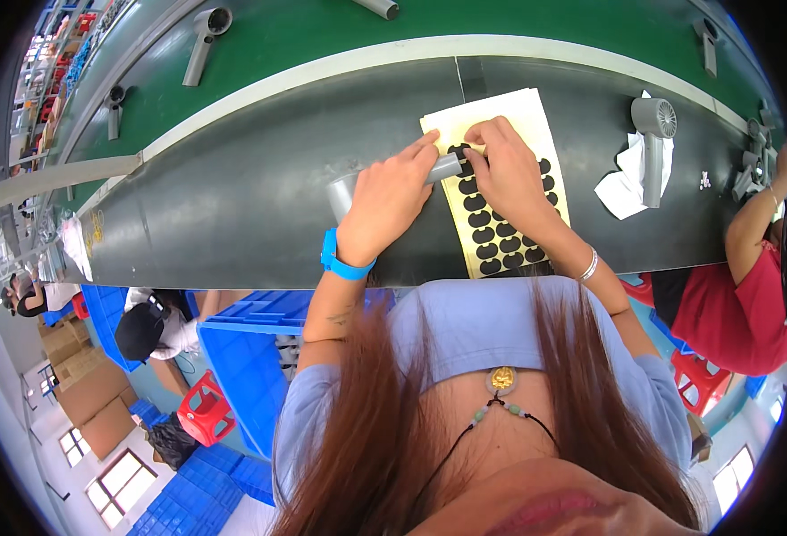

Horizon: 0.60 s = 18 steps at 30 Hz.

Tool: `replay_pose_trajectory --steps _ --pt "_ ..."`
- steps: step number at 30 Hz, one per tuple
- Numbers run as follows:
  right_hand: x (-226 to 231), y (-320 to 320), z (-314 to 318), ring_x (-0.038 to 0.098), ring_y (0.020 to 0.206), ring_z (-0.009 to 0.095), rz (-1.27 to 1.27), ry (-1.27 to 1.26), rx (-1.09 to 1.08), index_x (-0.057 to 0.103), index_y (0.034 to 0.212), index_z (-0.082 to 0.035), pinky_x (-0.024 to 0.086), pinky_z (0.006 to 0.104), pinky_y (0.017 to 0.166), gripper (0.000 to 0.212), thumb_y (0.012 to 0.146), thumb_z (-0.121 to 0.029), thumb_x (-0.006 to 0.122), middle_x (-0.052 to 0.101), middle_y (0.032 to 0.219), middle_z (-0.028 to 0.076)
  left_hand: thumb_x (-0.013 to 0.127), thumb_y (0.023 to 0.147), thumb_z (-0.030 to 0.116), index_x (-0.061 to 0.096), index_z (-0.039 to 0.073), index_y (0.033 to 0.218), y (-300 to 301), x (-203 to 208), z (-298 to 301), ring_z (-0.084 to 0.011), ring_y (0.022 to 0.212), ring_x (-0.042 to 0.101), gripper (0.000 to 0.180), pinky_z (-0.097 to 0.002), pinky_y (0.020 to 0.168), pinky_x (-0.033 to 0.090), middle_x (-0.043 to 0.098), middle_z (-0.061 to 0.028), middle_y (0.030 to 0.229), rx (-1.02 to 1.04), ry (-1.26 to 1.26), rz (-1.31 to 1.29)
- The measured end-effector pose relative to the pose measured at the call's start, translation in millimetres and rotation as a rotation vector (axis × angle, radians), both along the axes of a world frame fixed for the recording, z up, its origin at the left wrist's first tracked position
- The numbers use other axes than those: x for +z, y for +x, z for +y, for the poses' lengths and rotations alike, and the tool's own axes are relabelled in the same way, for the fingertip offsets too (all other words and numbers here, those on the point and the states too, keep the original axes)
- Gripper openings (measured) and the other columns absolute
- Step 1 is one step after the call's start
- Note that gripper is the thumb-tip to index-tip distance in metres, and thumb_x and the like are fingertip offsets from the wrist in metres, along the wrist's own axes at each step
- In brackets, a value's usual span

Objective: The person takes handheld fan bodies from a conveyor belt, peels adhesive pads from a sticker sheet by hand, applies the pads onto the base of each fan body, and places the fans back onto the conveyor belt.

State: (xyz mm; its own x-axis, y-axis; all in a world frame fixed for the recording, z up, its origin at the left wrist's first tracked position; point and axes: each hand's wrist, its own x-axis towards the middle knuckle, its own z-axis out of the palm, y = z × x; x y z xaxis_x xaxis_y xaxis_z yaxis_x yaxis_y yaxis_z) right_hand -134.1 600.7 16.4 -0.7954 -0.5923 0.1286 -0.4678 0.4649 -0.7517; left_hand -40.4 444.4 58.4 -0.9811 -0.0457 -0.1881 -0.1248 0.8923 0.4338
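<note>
My left hand is wrapped around a grey handheld fan, its head toward the left and its handle end pointing right. Close to that end, my right hand has thumb and forefinger pinched together on what looks like a small black sticker; the fingers partly hide it. Beneath both hands lies a pale yellow backing sheet with rows of rounded black stickers. The sheet rests on a dark work surface.
Another grey fan lies on crumpled white paper to the right. Beyond a pale rail, several grey fans sit on a green belt. A blue crate stands below left. A co-worker's arm reaches in at right.
</note>
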Motion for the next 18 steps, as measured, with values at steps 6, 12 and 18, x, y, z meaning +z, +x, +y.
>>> replay_pose_trajectory --steps 6,12,18 --pt "-4.3 -9.0 7.2 0.059 0.077 0.022 -0.057 0.043 0.096 0.056 0.095 -0.003 0.047 0.0326 0.07 0.01 0.086 -0.002 0.06 0.056 0.091 0.007 0.066 0.08 0.011 0.053 0.006 0.119 -0.7 -1.9 -2.1 -0.0348 0.098 0.061 0.042 -0.0439 0.075 0.054 0.053 -0.0045 0.134 -0.016 -0.003 0.012" --pt "41.8 -22.5 29.5 0.047 0.079 0.003 -0.595 -0.476 0.123 0.052 0.094 -0.003 0.038 0.0168 0.068 0.003 0.092 -0.001 0.055 0.051 0.086 -0.002 0.07 0.082 0.024 0.052 0.006 0.121 -3.3 28.6 -3.5 -0.036 0.09 0.06 0.046 -0.0396 0.075 0.049 0.06 -0.0129 0.113 0.016 0.237 0.259" --pt "90.3 -12.9 37.2 0.052 0.089 0.009 -0.515 -0.683 0.136 0.052 0.096 -0.001 0.041 0.0232 0.082 0.008 0.09 0.001 0.057 0.054 0.094 0.004 0.072 0.08 0.02 0.055 0.004 0.119 -14.5 47.2 -2.6 -0.0244 0.083 0.056 0.045 -0.0328 0.074 0.046 0.057 -0.0115 0.097 -0.084 0.518 0.58"
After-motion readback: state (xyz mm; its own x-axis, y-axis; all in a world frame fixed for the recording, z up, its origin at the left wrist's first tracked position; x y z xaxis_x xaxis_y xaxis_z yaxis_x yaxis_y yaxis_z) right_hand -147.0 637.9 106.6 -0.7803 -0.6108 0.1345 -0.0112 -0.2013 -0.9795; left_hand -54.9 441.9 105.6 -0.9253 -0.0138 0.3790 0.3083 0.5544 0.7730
